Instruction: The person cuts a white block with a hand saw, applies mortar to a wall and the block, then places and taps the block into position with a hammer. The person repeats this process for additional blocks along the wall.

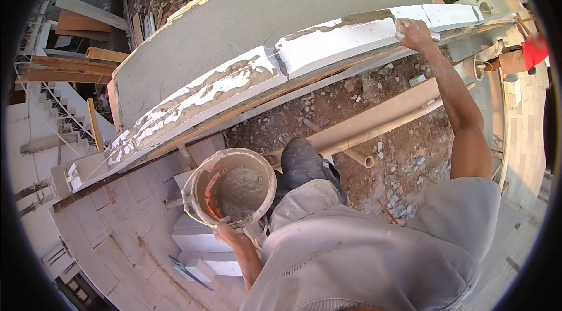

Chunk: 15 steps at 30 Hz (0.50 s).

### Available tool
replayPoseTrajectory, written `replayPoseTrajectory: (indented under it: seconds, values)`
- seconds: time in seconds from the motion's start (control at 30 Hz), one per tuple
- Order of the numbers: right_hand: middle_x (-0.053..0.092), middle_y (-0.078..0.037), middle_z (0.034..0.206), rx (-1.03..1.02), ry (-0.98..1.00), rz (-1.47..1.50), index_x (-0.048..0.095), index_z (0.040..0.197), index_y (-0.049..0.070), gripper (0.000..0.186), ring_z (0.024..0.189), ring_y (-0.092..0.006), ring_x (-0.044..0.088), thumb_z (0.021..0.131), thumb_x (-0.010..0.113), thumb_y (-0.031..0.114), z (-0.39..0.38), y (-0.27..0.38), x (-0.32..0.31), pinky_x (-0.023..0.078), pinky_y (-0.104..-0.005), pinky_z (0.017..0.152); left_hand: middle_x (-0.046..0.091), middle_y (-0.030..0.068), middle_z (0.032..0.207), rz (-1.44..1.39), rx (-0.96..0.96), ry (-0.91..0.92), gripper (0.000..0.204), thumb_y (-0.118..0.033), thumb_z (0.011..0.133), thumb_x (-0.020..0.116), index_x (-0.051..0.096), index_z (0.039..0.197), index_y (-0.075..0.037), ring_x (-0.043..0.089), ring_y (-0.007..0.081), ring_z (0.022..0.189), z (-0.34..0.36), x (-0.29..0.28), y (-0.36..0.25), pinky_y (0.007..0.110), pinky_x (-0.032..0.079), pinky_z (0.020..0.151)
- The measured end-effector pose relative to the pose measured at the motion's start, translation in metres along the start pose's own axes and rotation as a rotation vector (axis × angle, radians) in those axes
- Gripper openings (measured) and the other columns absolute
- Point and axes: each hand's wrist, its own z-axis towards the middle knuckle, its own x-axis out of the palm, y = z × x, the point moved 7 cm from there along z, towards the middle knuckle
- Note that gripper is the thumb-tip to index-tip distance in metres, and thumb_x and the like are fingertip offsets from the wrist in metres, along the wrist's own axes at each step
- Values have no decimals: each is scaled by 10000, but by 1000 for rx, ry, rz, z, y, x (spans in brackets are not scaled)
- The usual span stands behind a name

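My left hand [229, 231] grips the near rim of a mortar-smeared bucket [200, 179] with wet grey mortar [241, 187] inside. The bucket is tilted toward me, beside my knee. My right arm stretches far forward and right, and my right hand [414, 34] is closed in a fist at the face of a row of white blocks [336, 47]. A small pale edge shows beside that fist, but what it holds is too small to name. Mortar is smeared unevenly along the tops of the blocks, thickest on the left part and near my right hand.
Behind the blocks lies a smooth grey slab [234, 24]. Below are rubble-strewn ground [404, 153], a wide plank [374, 110] and a bamboo pole [358, 157]. White blocks [202, 241] are stacked beneath the bucket. At the far right another person in a red top [534, 52] is near a small bucket [470, 69].
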Motion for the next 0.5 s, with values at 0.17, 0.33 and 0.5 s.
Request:
replayPoseTrajectory:
  seconds: [0.17, 0.33, 0.5]
  values:
    - [703, -139, 957, 163, -131, 53, 649, 1056, 86, 301, 880, -338, 682, 837, 607, 287, -33, -32, 20, 547, -460, 790, 567, 142, 1015, -3, -45, -132, 382, 12, 682, 507, 568, 1056, 67, 601, 259, 809, 9, -16, 4, 363, 526, 690]
    - [671, -185, 1049, 507, -468, 186, 627, 1086, 59, 367, 954, -375, 660, 876, 658, 359, -75, 19, 112, 551, -463, 785, 581, 121, 1025, 89, 22, 5, 385, 17, 675, 525, 579, 1054, 54, 595, 237, 835, -11, 19, -15, 359, 518, 731]
    - [565, -203, 1102, 646, -597, 454, 603, 1106, 33, 343, 943, -419, 618, 840, 692, 230, -98, 162, 159, 536, -500, 754, 600, 113, 1064, 226, 58, 136, 459, 62, 660, 524, 589, 1114, 64, 588, 238, 940, 14, 35, -5, 364, 485, 836]
